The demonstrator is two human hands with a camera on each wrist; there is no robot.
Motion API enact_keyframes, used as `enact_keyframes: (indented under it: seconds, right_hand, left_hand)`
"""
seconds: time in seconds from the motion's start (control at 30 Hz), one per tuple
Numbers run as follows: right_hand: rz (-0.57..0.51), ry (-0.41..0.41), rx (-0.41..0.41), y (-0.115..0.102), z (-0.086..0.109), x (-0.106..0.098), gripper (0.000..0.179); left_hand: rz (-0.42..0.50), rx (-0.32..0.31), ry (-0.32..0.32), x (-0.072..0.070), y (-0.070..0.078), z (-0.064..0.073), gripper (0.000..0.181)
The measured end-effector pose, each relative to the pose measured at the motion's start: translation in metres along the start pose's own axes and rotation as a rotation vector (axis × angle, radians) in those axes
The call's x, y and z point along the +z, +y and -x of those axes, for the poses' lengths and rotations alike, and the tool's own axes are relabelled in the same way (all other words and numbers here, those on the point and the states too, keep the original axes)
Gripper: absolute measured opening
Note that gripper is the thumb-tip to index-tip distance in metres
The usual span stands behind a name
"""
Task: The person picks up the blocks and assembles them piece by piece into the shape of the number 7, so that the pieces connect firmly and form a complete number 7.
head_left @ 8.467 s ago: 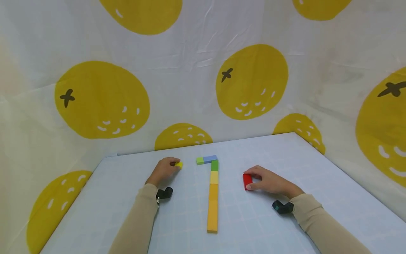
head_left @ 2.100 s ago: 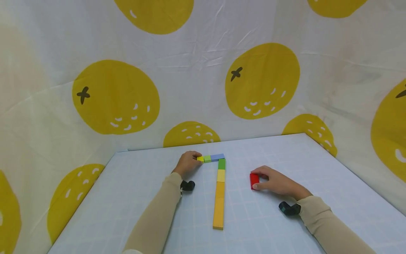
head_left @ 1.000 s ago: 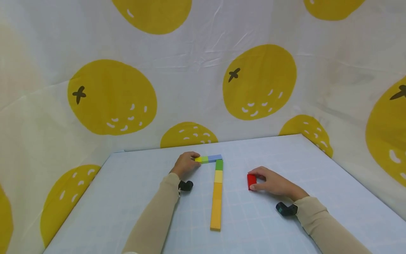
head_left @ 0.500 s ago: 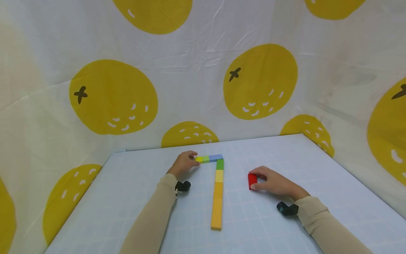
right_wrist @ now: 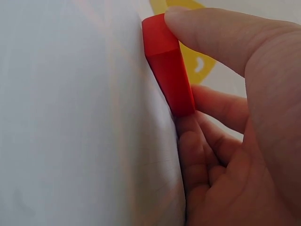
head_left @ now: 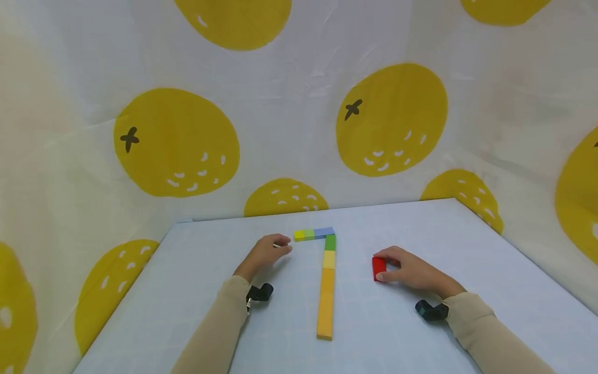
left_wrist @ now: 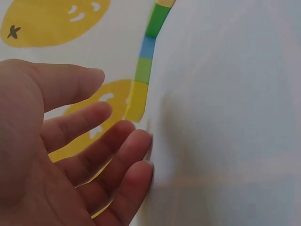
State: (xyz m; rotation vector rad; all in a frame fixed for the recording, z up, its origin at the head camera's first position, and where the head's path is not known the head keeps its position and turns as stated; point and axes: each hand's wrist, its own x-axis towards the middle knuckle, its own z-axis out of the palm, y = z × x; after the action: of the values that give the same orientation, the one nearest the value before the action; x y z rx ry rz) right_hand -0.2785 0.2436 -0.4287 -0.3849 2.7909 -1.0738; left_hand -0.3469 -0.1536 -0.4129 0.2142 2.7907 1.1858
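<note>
My left hand point(head_left: 265, 254) hovers near the left end of the far row, fingers loosely bent and holding nothing. Just beyond its fingertips lies a yellow block point(head_left: 299, 236), in line with a light green block point(head_left: 309, 234) and a blue block point(head_left: 324, 232). From the blue block's right end a column runs toward me: a green block point(head_left: 330, 242), a pale yellow block point(head_left: 329, 259) and a long orange part point(head_left: 326, 304). On the right, my right hand point(head_left: 411, 267) pinches a red block point(right_wrist: 169, 70) by its ends between thumb and fingers, low at the tabletop.
The table point(head_left: 187, 311) wears a pale blue checked cover. Behind it and at the sides hangs a white curtain point(head_left: 289, 104) printed with large yellow fruit. Each wrist carries a small black camera, one of them the left wrist camera point(head_left: 260, 292).
My left hand brought the yellow block rightward to the light green block, let go of it and drew back toward me. The right hand has stayed on the red block throughout.
</note>
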Motion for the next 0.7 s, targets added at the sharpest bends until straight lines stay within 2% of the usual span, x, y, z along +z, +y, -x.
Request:
enact_keyframes:
  seconds: [0.3,0.43,0.63,0.7]
  right_hand:
    - [-0.010,0.019,-0.024,-0.002,-0.001,0.003,0.068]
    - [-0.027,0.019,-0.028,-0.004,0.000,0.004,0.067]
    - [-0.047,0.031,-0.069,0.000,0.000,0.002,0.061]
    - [-0.052,0.035,-0.083,0.001,0.001,0.002,0.060]
  left_hand:
    - [-0.010,0.046,-0.081,-0.003,0.005,0.027,0.031]
    - [-0.024,0.062,-0.119,0.002,0.011,0.038,0.029]
    - [-0.039,0.146,-0.189,0.014,0.018,0.053,0.027]
    - [-0.039,0.153,-0.212,0.020,0.022,0.058,0.025]
